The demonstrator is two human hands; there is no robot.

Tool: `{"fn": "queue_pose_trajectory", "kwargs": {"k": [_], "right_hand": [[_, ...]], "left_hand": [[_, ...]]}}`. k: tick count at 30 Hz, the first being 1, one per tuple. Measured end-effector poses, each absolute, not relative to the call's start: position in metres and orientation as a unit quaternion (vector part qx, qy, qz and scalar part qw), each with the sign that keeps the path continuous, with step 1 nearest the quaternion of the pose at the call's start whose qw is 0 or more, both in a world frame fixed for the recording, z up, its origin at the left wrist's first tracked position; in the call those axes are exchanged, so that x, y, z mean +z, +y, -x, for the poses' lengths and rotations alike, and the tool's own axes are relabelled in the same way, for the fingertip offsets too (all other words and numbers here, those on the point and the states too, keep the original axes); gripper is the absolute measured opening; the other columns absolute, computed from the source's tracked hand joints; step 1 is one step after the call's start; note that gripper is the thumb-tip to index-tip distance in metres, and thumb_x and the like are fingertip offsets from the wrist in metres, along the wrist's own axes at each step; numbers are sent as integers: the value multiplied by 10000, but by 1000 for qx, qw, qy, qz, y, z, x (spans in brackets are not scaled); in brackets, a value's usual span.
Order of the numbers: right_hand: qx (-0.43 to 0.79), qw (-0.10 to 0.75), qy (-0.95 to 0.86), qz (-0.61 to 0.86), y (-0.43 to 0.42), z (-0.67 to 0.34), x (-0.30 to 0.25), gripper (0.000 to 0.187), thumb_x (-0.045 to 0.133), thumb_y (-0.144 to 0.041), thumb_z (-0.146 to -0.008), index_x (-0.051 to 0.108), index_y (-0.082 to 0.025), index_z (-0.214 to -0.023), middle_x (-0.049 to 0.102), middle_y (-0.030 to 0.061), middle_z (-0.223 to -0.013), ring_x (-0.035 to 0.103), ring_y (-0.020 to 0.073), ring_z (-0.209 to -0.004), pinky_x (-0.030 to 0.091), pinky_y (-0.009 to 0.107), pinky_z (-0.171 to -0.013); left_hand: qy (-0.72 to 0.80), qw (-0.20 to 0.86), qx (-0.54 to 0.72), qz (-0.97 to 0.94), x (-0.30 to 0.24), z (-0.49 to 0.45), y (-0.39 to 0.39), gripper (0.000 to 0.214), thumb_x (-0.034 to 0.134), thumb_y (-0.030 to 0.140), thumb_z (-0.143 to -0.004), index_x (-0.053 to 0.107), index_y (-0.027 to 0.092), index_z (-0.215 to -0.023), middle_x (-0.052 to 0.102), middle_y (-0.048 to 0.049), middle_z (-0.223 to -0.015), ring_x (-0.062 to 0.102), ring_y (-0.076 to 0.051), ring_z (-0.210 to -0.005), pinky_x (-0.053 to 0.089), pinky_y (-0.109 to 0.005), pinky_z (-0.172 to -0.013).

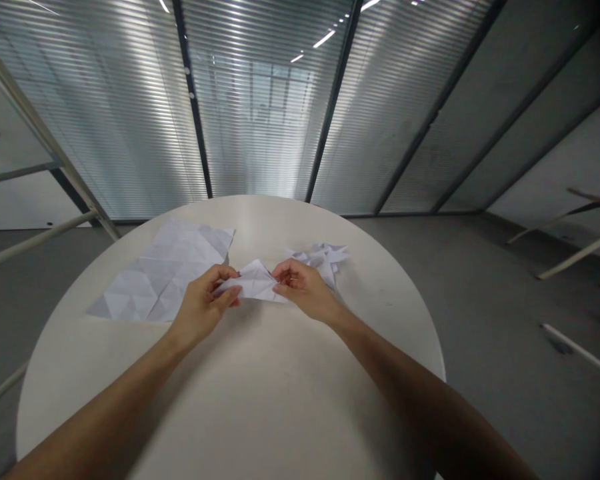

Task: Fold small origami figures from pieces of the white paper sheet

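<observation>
Between my two hands is a small folded piece of white paper (257, 283), with a raised peak at its top middle. My left hand (209, 295) pinches its left end, thumb in front and fingers behind. At the other end, the thumb and fingers of my right hand (303, 285) grip the right edge. A large creased sheet of white paper (155, 270) lies on the table to the left, marked with triangular fold lines. Behind my right hand rests a pointed folded paper shape (325, 257), partly covered by that hand.
The round white table (280, 400) fills the middle of the view. Glass panels with blinds (260, 120) stand behind it. Pale metal bars (40, 237) rise at the left, and furniture legs (575, 257) show on the grey floor (480, 300) at the right.
</observation>
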State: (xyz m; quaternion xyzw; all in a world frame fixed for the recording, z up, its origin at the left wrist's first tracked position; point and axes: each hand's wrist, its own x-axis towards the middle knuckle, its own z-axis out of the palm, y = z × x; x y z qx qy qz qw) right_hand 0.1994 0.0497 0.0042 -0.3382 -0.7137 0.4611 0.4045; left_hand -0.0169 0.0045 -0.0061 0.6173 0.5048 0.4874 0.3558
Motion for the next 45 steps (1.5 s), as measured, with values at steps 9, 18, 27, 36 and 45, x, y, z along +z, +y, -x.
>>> {"fn": "queue_pose_trajectory", "kwargs": {"k": [9,18,27,36,45], "right_hand": [[204,335,-861,323,43,-206,10,697,813,-359,-607,525,-249,-1232,444,101,-1319,436,242,-1202,393,409,-980],[196,348,-875,273,41,-208,11,692,688,-393,-770,394,-285,-1387,419,87,-1418,379,237,-1305,296,449,-1087],[417,424,-761,258,39,-197,8,533,781,-380,-648,628,-206,-1127,639,67,-1135,587,226,-1054,430,380,-956],[621,453,-528,361,30,-171,-9,285,706,-397,-674,639,-167,-827,642,4,-666,572,130,-552,467,248,-503],[475,461,-692,286,41,-198,7,631,636,-404,-759,370,-287,-1319,473,99,-1323,570,217,-1040,519,383,-793]], "left_hand": [[500,186,458,-712,-3,15,4,212,671,338,-760,574,173,-670,563,-19,-804,546,-145,-749,427,-256,-670],[469,232,519,-676,5,9,-5,238,623,312,-801,501,177,-649,619,-27,-814,557,-155,-817,436,-259,-726],[477,376,586,-536,1,2,-3,323,586,466,-810,475,171,-738,459,52,-608,406,-82,-552,327,-194,-526],[495,319,572,-572,-4,2,-6,242,575,397,-839,453,196,-898,518,51,-653,441,-69,-498,314,-166,-440],[491,423,579,-494,-7,3,4,437,682,349,-736,431,193,-1057,597,38,-683,531,-89,-468,446,-201,-447]]}}
